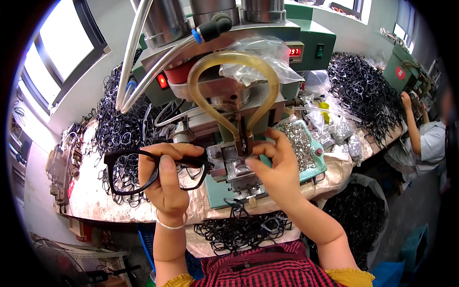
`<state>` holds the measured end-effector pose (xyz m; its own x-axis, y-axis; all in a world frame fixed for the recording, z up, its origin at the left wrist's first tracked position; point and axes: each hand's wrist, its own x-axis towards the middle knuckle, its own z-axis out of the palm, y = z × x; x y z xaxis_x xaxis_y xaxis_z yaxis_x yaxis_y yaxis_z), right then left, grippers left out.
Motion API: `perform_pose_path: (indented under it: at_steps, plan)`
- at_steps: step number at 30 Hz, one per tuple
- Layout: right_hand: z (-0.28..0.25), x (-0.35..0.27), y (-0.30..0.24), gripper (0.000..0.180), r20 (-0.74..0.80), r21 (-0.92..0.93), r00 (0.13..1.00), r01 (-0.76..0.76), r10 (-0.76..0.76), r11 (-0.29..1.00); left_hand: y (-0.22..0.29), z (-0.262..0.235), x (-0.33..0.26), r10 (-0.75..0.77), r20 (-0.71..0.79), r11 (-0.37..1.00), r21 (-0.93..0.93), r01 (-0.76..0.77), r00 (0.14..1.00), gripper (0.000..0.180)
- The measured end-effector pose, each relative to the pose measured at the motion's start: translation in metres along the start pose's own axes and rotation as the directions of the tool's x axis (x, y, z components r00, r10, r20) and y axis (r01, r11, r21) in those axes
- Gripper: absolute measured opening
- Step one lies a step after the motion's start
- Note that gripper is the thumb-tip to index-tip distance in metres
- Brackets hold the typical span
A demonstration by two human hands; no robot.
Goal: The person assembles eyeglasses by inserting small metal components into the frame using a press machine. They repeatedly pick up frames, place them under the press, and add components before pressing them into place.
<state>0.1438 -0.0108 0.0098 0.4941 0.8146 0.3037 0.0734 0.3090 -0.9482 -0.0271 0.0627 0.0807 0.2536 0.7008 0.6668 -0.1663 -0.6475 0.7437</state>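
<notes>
My left hand (165, 179) grips a black glasses frame front (124, 172) by its middle and holds its right end against the metal jig (234, 167) of a green press machine (248, 62). My right hand (275, 167) rests on the jig, with finger and thumb pinched at the spot under the machine's head; whether they hold a small part is too small to tell. A loop of yellowish hose (229, 60) hangs over the jig.
A teal tray (321, 167) of small silver metal parts (299, 141) lies just right of the jig. Heaps of black frames (122, 129) cover the bench at left, another frame heap (363, 91) at back right, more frames (239, 229) in my lap. Another person (425, 138) works at right.
</notes>
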Motion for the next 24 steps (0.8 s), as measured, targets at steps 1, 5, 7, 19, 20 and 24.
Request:
perform_pose_path:
  at_steps: [1,5,7,19,20,24]
  plan:
    - [0.000,-0.007,-0.011,0.061,0.028,0.041,0.999,-0.024,0.023,0.999,0.001,0.001,-0.002,-0.004,-0.020,0.998,-0.064,0.003,1.000,0.012]
    - [-0.027,-0.010,-0.024,0.049,0.206,-0.239,0.979,0.061,-0.011,0.969,0.006,0.006,-0.043,-0.454,0.507,0.617,-0.414,0.669,0.733,0.022]
    - [-0.051,0.001,0.010,0.027,0.164,-0.656,0.964,0.266,-0.211,0.707,-0.007,0.016,-0.068,-0.521,0.778,0.083,-0.365,0.927,0.353,0.024]
    - [-0.111,0.009,0.093,0.013,-0.028,-0.897,0.944,0.122,-0.329,0.425,-0.030,0.035,-0.071,-0.595,0.779,-0.140,-0.342,0.929,0.197,0.019]
    - [-0.107,0.011,0.090,0.011,-0.051,-0.890,0.943,0.106,-0.330,0.443,-0.032,0.033,-0.070,-0.543,0.806,-0.094,-0.338,0.936,0.236,0.023]
    - [-0.109,0.003,0.087,0.012,-0.119,-0.819,0.952,0.067,-0.283,0.570,-0.034,-0.009,-0.097,-0.473,0.776,0.370,-0.255,0.894,0.417,0.030]
